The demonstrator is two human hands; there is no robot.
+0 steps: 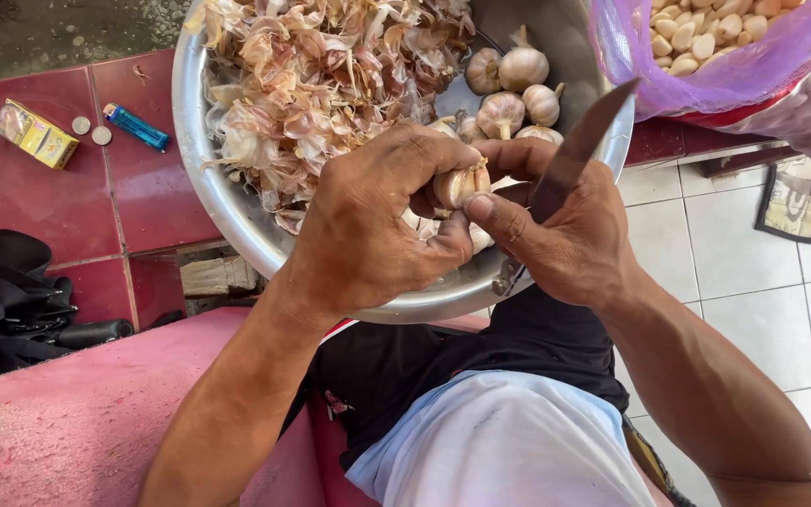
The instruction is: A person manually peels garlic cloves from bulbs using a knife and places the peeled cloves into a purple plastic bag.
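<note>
The left hand [368, 225] grips a garlic bulb [460, 184] over the near rim of a steel bowl [201, 150], fingers curled tight around it. The right hand [565, 235] holds a knife [582, 141], blade raised beside the bulb, thumb apparently touching a clove. Papery skins [312, 84] fill the bowl's left; whole bulbs [513, 89] lie behind. A lighter [136, 127] rests on red tiles.

Left hand [373, 221]: forearm rising from lower left, wrist bent, back of hand uppermost, fingers curled closed, thumb meeting the opposite thumb; right hand [570, 235]: forearm from lower right, fingers apparently wrapped tight, thumb extended leftward; hands touching.
</note>
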